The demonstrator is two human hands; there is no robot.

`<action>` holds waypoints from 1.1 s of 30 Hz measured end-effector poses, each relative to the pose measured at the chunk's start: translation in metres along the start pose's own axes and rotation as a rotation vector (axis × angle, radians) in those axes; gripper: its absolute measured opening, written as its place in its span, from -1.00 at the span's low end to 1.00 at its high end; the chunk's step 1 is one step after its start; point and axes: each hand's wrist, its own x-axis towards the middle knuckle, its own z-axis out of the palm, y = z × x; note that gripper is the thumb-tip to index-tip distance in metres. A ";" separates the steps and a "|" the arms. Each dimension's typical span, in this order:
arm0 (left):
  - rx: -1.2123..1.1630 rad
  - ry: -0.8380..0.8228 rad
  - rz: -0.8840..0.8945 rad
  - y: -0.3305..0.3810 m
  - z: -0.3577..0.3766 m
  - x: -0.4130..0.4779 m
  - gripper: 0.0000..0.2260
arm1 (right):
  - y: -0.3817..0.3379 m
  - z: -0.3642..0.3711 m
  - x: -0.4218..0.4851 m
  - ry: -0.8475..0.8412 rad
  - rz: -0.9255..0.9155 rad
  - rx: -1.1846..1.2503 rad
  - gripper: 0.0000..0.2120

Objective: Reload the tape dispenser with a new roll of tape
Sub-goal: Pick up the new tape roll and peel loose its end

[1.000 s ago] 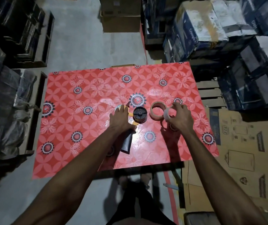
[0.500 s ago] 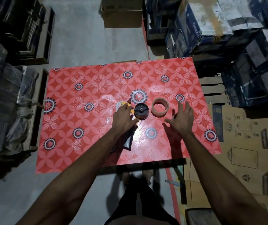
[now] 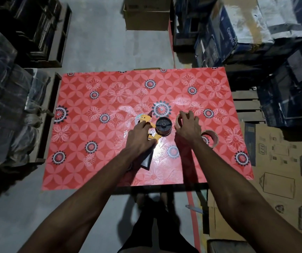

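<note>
we look down on a table [image 3: 95, 143] covered in a red flowered sheet, standing on a grey concrete floor [image 3: 100, 42]. near the middle lies the tape dispenser [image 3: 153, 131]: yellow frame, black round hub facing up, black handle pointing back toward us.

left hand [image 3: 139, 137] lies over the yellow frame and the top of the handle, fingers [image 3: 142, 125] curled down onto it and pressing it to the table. we read this as a hold on the dispenser.

right hand [image 3: 188, 127] is just right of the hub. its fingers [image 3: 184, 115] are bent around a tan roll of tape [image 3: 177, 123], which stands on edge and touches or nearly touches the side of the hub; we cannot tell which. most of this roll is hidden by the hand.

a second roll of tape [image 3: 212, 138], also tan, lies flat on the table just right of the right wrist, part covered by the forearm.

stacked cartons [image 3: 228, 31] crowd the far right, flattened cardboard [image 3: 281, 172] lies on the floor right of the table, wrapped bundles [image 3: 5, 99] sit at left.
</note>
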 end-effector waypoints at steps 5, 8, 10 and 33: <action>-0.013 -0.009 -0.007 -0.003 0.001 -0.002 -0.39 | 0.010 0.003 0.003 -0.003 -0.040 0.010 -0.30; -0.015 -0.016 -0.013 -0.002 0.000 -0.004 -0.39 | 0.013 -0.001 0.000 0.006 -0.042 0.086 -0.32; -0.011 -0.010 -0.009 -0.001 -0.001 -0.004 -0.38 | 0.013 -0.006 -0.003 0.037 -0.016 0.187 -0.26; -0.404 0.015 0.271 0.025 -0.036 -0.032 -0.07 | -0.013 -0.060 -0.102 -0.291 -0.308 1.042 -0.06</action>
